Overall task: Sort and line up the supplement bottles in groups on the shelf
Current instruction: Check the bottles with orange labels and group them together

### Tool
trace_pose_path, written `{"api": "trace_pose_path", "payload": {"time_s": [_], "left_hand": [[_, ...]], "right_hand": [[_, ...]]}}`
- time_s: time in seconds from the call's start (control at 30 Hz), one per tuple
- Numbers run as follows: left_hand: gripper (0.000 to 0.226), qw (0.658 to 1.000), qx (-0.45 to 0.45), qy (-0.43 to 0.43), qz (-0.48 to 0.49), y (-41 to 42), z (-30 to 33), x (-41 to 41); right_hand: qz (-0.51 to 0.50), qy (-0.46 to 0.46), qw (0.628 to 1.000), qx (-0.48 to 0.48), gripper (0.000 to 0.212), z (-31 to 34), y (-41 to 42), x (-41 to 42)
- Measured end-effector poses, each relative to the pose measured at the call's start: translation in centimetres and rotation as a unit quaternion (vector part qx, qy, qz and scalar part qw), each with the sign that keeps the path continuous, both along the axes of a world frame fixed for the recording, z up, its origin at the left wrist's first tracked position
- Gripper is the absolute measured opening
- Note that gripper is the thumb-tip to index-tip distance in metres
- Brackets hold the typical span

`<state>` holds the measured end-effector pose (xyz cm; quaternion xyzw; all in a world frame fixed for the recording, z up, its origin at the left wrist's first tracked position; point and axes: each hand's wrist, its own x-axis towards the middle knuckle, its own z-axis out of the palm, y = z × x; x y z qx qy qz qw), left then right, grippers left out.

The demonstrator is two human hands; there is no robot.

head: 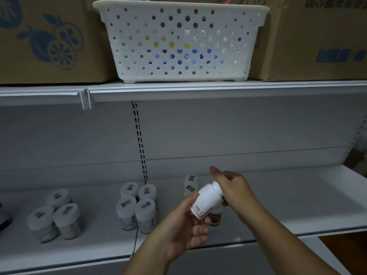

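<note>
A white supplement bottle (206, 199) with an orange-trimmed label is tilted in the air above the lower shelf (297, 205). My left hand (188, 225) grips its lower end from below. My right hand (234, 189) wraps around its cap end. Behind it two white-capped bottles (191, 184) stand one behind the other. Another bottle (215, 217) shows partly under my hands. A block of several white-capped bottles (139, 205) stands left of centre. Three more bottles (57, 215) stand further left.
On the upper shelf sits a white perforated basket (182, 14) with coloured items showing through its holes, between two cardboard boxes (49, 36) (317, 36). A slotted upright (140, 139) divides the back panel. A dark object (4, 219) sits at the far left edge.
</note>
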<state>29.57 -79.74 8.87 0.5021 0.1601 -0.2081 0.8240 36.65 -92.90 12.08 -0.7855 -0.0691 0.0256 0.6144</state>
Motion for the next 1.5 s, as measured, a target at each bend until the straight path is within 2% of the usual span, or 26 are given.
{"api": "trace_pose_path", "payload": {"time_s": [0.2,0.27,0.4,0.5,0.57,0.67,0.8,0.87,1.0,1.1,1.23,1.37,1.5], "left_hand": [[0.063,0.998,-0.033,0.041,0.027,0.5,-0.2,0.2],[0.067,0.998,-0.024,0.047,0.017,0.5,-0.4,0.1],[0.057,0.999,-0.023,0.043,-0.005,0.3,-0.2,-0.1],[0.051,0.995,-0.088,0.034,0.022,0.3,-0.4,0.0],[0.049,0.988,-0.138,0.024,0.063,0.2,-0.7,0.1],[0.048,0.986,-0.148,0.007,0.082,-0.3,-0.9,0.1],[0.048,0.987,-0.135,0.009,0.083,-1.1,-0.8,0.2],[0.051,0.987,-0.135,0.009,0.084,-1.7,-0.6,0.2],[0.055,0.989,-0.143,0.003,0.030,-3.6,-0.1,0.3],[0.053,0.990,-0.136,-0.009,-0.024,-5.9,0.2,0.5],[0.053,0.989,-0.115,-0.020,-0.085,-10.0,0.5,1.1],[0.051,0.981,-0.100,-0.019,-0.163,-14.3,-0.1,1.9],[0.054,0.965,-0.044,-0.020,-0.259,-20.4,-1.3,1.7]], "right_hand": [[0.122,0.034,0.982,0.141,0.019,-0.8,-0.7,-0.9],[0.124,0.021,0.982,0.139,0.019,-0.9,-0.7,-1.1],[0.119,-0.003,0.984,0.135,0.020,-0.9,-0.7,-1.3],[0.131,-0.013,0.975,0.177,0.019,-0.8,-1.1,-1.6],[0.147,-0.044,0.971,0.185,0.009,-0.8,-1.6,-2.0],[0.166,-0.079,0.966,0.183,0.014,-1.1,-2.0,-2.6],[0.172,-0.081,0.964,0.183,0.018,-1.3,-2.9,-2.8],[0.170,-0.084,0.966,0.176,0.029,-1.6,-3.6,-3.1],[0.089,-0.105,0.970,0.199,0.033,-2.2,-5.3,-3.4],[0.050,-0.078,0.966,0.242,0.047,-2.0,-7.5,-3.0],[-0.013,-0.062,0.967,0.246,0.019,-2.1,-11.9,-3.4],[-0.100,-0.067,0.971,0.207,0.025,-2.2,-16.7,-5.3],[-0.238,-0.074,0.955,0.158,0.011,-3.1,-22.0,-8.9]]}}
